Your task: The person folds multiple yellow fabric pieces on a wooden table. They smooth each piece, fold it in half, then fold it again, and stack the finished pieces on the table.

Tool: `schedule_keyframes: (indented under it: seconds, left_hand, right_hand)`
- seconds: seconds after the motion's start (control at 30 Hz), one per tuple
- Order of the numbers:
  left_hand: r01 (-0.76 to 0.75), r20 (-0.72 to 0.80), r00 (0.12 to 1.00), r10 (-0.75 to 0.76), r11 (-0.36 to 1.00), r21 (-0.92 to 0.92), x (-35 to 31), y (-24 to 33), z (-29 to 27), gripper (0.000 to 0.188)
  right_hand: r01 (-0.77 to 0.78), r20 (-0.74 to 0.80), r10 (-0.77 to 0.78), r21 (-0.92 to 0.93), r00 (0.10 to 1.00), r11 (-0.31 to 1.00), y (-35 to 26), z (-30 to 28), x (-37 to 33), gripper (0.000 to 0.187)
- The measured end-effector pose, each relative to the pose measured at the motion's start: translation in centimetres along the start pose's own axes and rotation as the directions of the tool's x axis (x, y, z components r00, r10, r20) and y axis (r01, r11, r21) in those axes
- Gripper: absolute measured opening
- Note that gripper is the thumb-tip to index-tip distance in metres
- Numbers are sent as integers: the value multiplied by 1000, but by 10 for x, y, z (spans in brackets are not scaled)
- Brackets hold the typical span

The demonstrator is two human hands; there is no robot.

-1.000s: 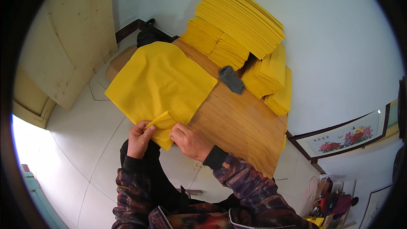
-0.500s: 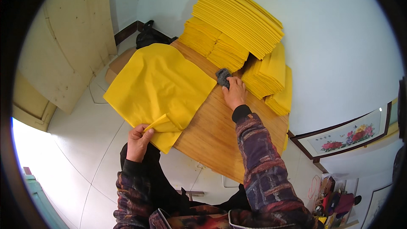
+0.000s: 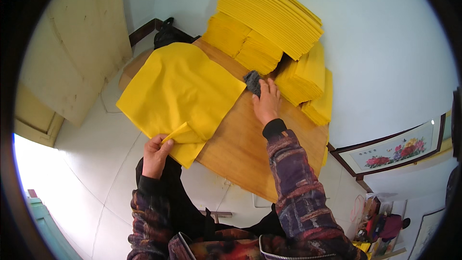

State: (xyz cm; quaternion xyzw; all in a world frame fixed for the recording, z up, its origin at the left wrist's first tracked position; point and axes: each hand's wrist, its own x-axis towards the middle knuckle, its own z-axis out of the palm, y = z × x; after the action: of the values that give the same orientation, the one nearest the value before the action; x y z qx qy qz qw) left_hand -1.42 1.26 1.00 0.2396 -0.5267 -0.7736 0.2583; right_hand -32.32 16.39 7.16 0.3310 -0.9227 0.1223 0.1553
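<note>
A wide sheet of yellow fabric (image 3: 180, 84) lies over the left side of the wooden table, its near corner folded up. My left hand (image 3: 156, 156) pinches that folded corner at the table's near left edge. Beside the sheet's right corner rests a crumpled dark grey cloth (image 3: 252, 82). My right hand (image 3: 267, 103) is on the tabletop just right of the grey cloth, its fingers stretched and apart with nothing held in them. The thumb is close to the cloth's lower end; whether it touches is hard to tell.
Tall piles of folded yellow fabric (image 3: 269, 17) stand along the table's far side, against the wall. More yellow stacks (image 3: 303, 74) sit at the right. Bare wood (image 3: 240, 149) shows in front of me. A black bag (image 3: 168, 36) is behind the table.
My right hand has let go of the grey cloth and its fingers have straightened. The left hand keeps its pinch on the fabric corner. The whole view has shifted slightly.
</note>
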Motion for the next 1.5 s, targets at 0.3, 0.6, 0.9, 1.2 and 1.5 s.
schedule_keyframes:
  seconds: [0.3,0.6,0.9,1.2,1.5]
  left_hand:
    - [20,3,1000,-20,999,-33,-2,-2,-2,18]
    - [18,8,1000,-18,1000,-24,3,-2,-1,17]
    - [26,17,1000,-24,990,-137,-1,-3,-1,14]
    - [46,24,999,-42,985,-168,-2,-1,0,16]
    - [30,1,1000,-30,992,-124,-2,2,3,17]
  right_hand:
    - [339,3,-408,552,913,762,-70,-30,-100,10]
    - [103,-5,-112,444,994,890,-25,-16,-39,32]
    - [185,64,-192,102,979,977,-24,-2,3,39]
    - [110,-23,-110,0,994,994,-19,7,-4,39]
    - [128,223,-75,-233,972,964,2,10,7,39]
